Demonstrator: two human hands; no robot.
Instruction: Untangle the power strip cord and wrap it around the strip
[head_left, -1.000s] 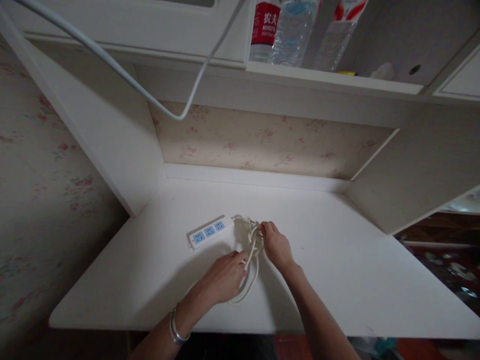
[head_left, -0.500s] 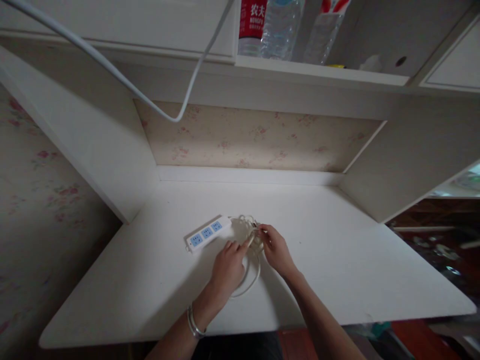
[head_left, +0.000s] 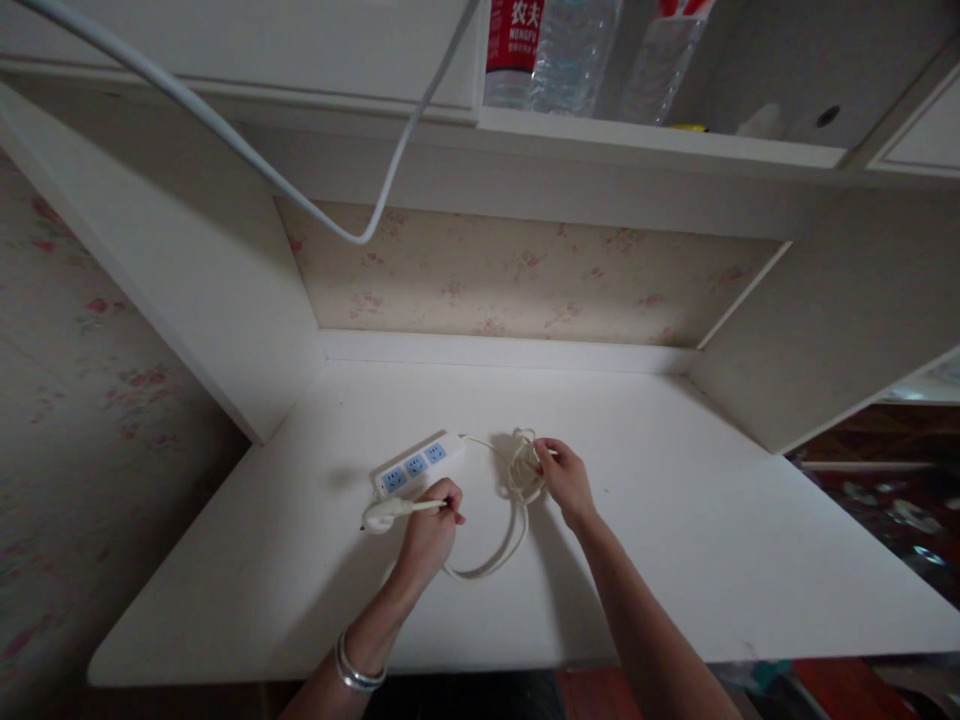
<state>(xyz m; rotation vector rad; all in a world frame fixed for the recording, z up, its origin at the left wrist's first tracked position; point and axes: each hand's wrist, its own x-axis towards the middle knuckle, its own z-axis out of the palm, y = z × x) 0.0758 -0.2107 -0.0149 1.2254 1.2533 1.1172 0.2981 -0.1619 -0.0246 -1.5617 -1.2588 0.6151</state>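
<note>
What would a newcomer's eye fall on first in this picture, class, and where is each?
Most likely the white power strip with three blue sockets, lying on the white desktop near the picture's middle. Next, the pale cord: its plug juts leftward from the left hand, whose grip is closed on the cord, while the right hand is at its coiled part. Above, a red-labelled bottle stands on the shelf.

Both bare forearms [head_left: 637, 610] reach forward and converge, the hands apart. The left hand [head_left: 427, 535], back upward, curls its fingers [head_left: 450, 493] into a closed grip. The right hand [head_left: 566, 485], slightly farther forward, angles inward with bent fingers and thumb drawn close together.
</note>
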